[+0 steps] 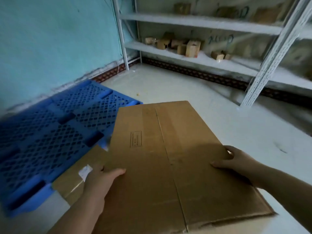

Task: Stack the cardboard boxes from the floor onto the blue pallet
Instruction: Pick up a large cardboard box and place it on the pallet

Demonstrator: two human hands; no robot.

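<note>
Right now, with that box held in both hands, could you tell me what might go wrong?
The large brown cardboard box is gripped only at its near edges by the left hand and right hand, so it could tip forward. It also hides the smaller labelled cardboard box lying against the blue plastic pallet, a possible trip.

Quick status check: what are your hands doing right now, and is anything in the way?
Both hands, left hand and right hand, grip the big cardboard box. Blue pallet bare at left. Smaller cardboard box lies against its near edge.
</note>
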